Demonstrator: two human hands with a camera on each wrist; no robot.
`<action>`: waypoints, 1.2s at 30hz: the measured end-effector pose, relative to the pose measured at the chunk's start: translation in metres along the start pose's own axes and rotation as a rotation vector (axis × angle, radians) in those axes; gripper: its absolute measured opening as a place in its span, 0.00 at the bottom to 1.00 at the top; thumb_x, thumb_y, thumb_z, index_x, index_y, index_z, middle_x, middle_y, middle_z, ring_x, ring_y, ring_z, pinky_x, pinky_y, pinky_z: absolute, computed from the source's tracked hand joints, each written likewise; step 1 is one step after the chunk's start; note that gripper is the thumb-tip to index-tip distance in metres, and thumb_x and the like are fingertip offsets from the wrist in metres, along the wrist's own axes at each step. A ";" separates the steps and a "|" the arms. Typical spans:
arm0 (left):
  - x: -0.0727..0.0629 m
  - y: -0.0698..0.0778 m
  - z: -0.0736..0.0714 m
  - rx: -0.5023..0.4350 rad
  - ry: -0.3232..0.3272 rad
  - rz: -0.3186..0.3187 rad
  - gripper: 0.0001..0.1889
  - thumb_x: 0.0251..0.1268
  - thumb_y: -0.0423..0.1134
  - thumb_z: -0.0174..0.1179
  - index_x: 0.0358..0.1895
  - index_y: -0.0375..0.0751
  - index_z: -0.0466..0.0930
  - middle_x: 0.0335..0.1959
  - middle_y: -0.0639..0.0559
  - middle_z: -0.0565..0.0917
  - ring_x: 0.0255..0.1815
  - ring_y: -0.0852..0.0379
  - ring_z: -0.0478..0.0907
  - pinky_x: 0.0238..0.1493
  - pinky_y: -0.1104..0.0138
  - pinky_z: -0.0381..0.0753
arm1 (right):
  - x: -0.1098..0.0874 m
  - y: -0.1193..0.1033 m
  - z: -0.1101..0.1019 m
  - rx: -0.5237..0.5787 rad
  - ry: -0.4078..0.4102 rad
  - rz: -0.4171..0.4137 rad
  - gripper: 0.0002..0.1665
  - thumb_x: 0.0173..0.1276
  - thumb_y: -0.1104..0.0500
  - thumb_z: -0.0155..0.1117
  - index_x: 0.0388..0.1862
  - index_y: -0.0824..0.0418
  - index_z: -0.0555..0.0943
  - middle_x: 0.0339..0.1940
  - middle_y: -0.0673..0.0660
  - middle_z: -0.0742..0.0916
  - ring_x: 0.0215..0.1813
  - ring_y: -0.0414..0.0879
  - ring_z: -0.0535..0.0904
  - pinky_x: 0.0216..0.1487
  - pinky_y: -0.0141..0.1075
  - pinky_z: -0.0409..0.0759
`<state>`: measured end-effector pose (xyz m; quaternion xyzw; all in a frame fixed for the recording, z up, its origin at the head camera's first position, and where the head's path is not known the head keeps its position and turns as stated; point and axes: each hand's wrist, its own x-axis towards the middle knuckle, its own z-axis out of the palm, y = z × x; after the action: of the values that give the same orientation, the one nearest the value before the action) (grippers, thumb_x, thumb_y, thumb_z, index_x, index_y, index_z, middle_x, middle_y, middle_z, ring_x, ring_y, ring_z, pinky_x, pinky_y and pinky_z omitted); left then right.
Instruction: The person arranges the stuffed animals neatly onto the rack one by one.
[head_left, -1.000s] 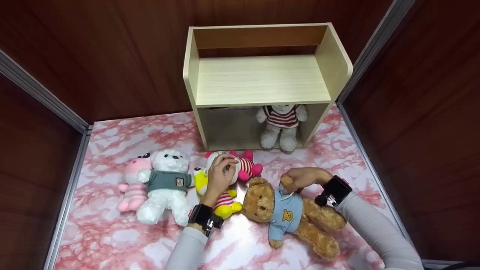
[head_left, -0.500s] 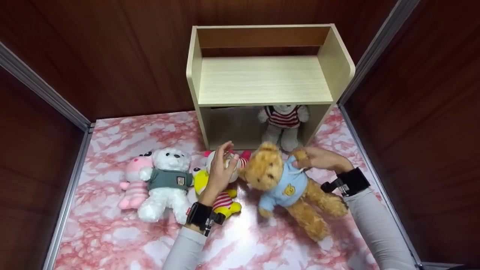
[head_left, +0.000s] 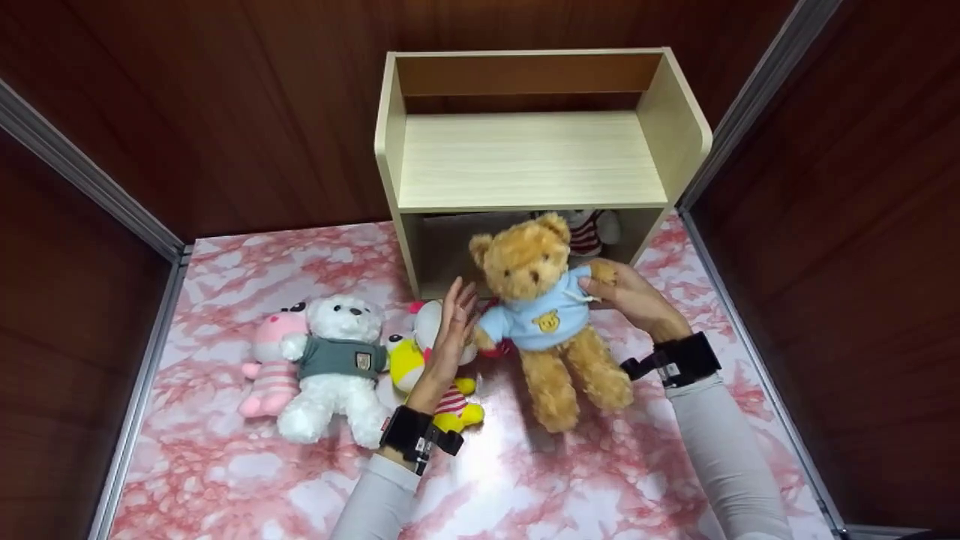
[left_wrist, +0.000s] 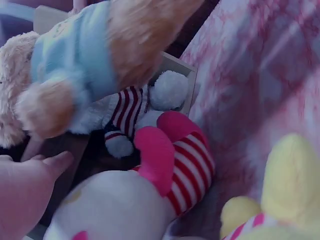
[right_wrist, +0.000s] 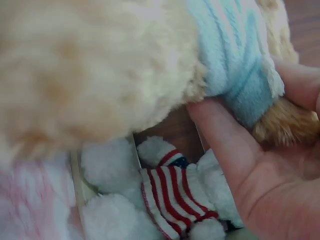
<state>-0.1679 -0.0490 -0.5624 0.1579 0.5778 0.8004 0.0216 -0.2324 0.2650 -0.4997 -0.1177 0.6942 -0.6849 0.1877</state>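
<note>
A brown teddy bear (head_left: pixel 551 322) in a light blue hoodie hangs upright before the shelf's lower compartment. My right hand (head_left: pixel 634 296) grips it by the arm; in the right wrist view thumb and fingers (right_wrist: pixel 215 120) lie either side of the blue sleeve (right_wrist: pixel 247 100). Beside the bear's other paw, my left hand (head_left: pixel 448 337) has its fingers extended and holds nothing; whether it touches the paw I cannot tell. Behind the bear, a white bear in a red-striped sweater (head_left: pixel 585 232) sits in the compartment, partly hidden.
A pale wooden shelf unit (head_left: pixel 532 161) stands at the back. Left on the pink marbled surface (head_left: pixel 247 480) lie a white bear in a green shirt (head_left: pixel 341 367), a pink plush (head_left: pixel 270 367) and a yellow plush (head_left: pixel 409 367). A pink-and-white striped plush (left_wrist: pixel 187 170) lies behind my left hand.
My right hand has lifted the brown bear from lying sideways to upright and carried it toward the shelf. My left hand's fingers have straightened and stay near the same spot.
</note>
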 end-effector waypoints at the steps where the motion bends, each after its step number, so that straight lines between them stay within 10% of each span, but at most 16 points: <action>1: 0.001 -0.002 0.000 -0.044 -0.006 -0.009 0.58 0.70 0.76 0.45 0.84 0.36 0.33 0.82 0.27 0.47 0.82 0.31 0.45 0.80 0.41 0.46 | 0.002 0.002 0.002 0.050 0.026 -0.004 0.10 0.79 0.63 0.59 0.55 0.65 0.80 0.44 0.56 0.87 0.48 0.47 0.85 0.53 0.45 0.86; 8: 0.003 -0.014 0.010 -0.288 -0.001 -0.128 0.66 0.61 0.72 0.62 0.83 0.36 0.30 0.82 0.27 0.38 0.83 0.30 0.40 0.80 0.40 0.45 | 0.012 0.018 0.015 0.270 0.140 -0.037 0.08 0.80 0.65 0.56 0.48 0.60 0.83 0.39 0.55 0.87 0.42 0.45 0.85 0.46 0.40 0.87; 13: 0.003 -0.025 0.017 -0.350 0.069 -0.232 0.54 0.67 0.58 0.68 0.81 0.34 0.42 0.82 0.32 0.49 0.83 0.36 0.45 0.79 0.42 0.49 | 0.015 0.028 0.026 0.383 0.183 -0.023 0.08 0.80 0.66 0.56 0.45 0.59 0.82 0.39 0.54 0.87 0.42 0.45 0.84 0.46 0.40 0.86; 23: 0.005 -0.030 0.020 -0.058 0.216 -0.413 0.55 0.70 0.60 0.63 0.85 0.41 0.37 0.85 0.38 0.41 0.85 0.42 0.39 0.82 0.53 0.43 | 0.019 0.041 0.049 0.459 0.289 -0.014 0.03 0.79 0.62 0.60 0.46 0.60 0.77 0.44 0.56 0.89 0.47 0.47 0.88 0.51 0.42 0.87; 32: 0.010 -0.030 0.019 0.166 0.282 -0.454 0.53 0.73 0.59 0.59 0.83 0.28 0.39 0.84 0.32 0.43 0.85 0.40 0.39 0.82 0.52 0.41 | 0.020 0.046 0.078 0.180 0.373 -0.034 0.20 0.75 0.52 0.67 0.54 0.67 0.82 0.49 0.59 0.89 0.52 0.49 0.85 0.62 0.41 0.80; 36: 0.010 -0.032 0.020 0.144 0.334 -0.454 0.53 0.73 0.59 0.60 0.83 0.30 0.40 0.84 0.34 0.44 0.85 0.41 0.40 0.82 0.52 0.40 | 0.019 0.046 0.084 0.029 0.332 -0.006 0.23 0.73 0.46 0.69 0.51 0.64 0.82 0.39 0.54 0.87 0.40 0.44 0.83 0.47 0.33 0.81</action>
<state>-0.1768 -0.0176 -0.5837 -0.1084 0.6492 0.7470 0.0936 -0.2095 0.1824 -0.5462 -0.0023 0.7052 -0.7055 0.0703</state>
